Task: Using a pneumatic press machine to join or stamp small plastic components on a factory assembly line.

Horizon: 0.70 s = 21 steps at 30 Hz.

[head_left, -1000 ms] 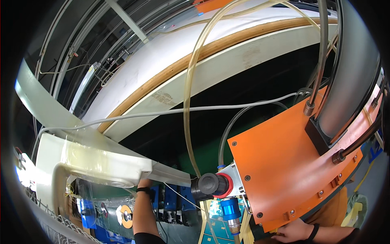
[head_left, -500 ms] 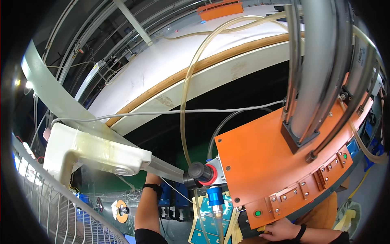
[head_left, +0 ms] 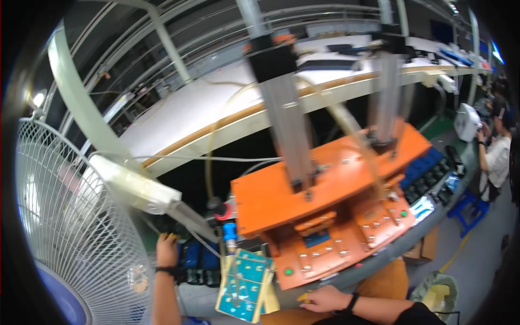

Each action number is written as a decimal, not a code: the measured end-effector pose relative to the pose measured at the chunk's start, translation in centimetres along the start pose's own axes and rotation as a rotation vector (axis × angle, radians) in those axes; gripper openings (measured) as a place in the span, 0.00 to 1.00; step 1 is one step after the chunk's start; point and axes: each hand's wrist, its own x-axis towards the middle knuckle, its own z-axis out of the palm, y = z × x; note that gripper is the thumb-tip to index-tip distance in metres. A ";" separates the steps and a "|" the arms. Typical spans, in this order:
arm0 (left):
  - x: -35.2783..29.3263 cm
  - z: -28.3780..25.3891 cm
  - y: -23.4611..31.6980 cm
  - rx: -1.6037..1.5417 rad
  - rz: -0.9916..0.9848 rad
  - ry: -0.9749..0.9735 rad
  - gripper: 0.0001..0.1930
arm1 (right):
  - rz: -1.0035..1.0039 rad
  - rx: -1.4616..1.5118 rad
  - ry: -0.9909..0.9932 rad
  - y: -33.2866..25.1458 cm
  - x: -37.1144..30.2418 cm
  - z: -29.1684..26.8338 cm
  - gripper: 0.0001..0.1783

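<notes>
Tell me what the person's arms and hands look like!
The left arm has a dark wristband; the right arm has a black wristband and a black sleeve. Both hands show yellow near the fingertips, but I can't tell what it is.

Worn on the head, the fisheye view looks down and forward from above the left hand (head_left: 167, 248) and right hand (head_left: 326, 299) — both near and low in it. A fan (head_left: 89, 227) fills the side left of the left hand; beyond the right hand come an orange machine (head_left: 338, 187), then a white table (head_left: 184, 108).
</notes>
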 end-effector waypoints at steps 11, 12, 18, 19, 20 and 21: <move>-18.8 -14.2 14.8 0.073 -0.221 -0.095 0.18 | -0.227 0.187 -0.003 -2.5 -3.0 -1.9 0.15; -22.9 -13.0 12.6 0.313 -0.055 0.032 0.19 | -0.241 0.236 -0.042 -3.2 -3.3 -1.8 0.15; -34.5 -15.5 22.6 -0.236 -0.456 0.250 0.09 | -0.341 0.637 -0.210 -10.9 -3.0 -2.7 0.24; -37.2 -14.9 23.6 -0.429 -0.640 0.291 0.08 | -0.347 0.778 -0.270 -12.5 -2.1 -1.2 0.29; -35.0 -16.1 29.0 -0.321 -0.851 0.256 0.10 | -0.330 0.916 -0.314 -13.5 -1.3 0.4 0.34; -33.2 -17.7 34.5 -0.202 -1.064 0.218 0.13 | -0.219 1.035 -0.412 -15.3 -0.8 1.3 0.38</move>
